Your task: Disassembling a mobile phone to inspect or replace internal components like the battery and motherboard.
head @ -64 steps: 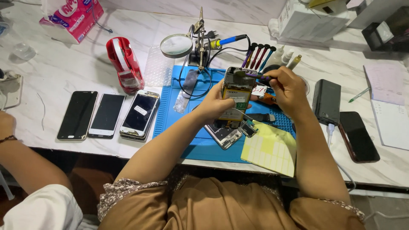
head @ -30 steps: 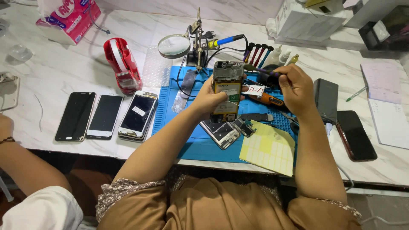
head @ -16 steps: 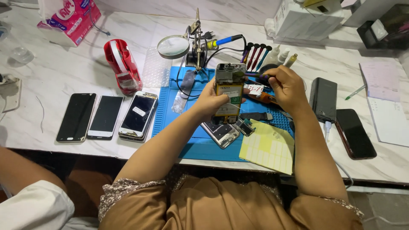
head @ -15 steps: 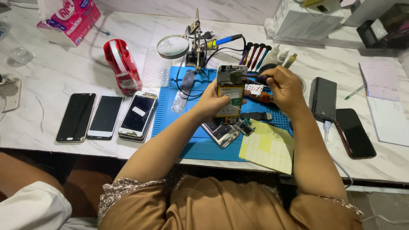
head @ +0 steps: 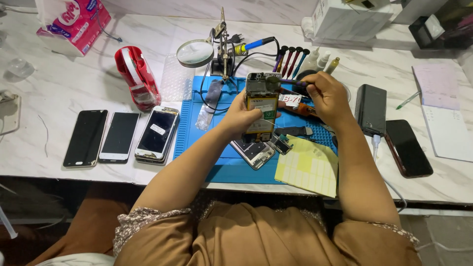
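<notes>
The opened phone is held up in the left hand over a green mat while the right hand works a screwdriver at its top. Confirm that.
Wrong on one point: the head view shows the mat is blue, not green. The left hand holds the opened phone, and the right hand works the screwdriver at its top.

The table [head: 59,83] at the left of the frame looks like smooth white marble; the blue mat [head: 231,170] in the centre seems matt rubber; the three phones [head: 120,137] have glossy glass; the yellow sheet [head: 308,167] is matt paper; the tape dispenser [head: 138,76] is shiny red plastic.
</notes>
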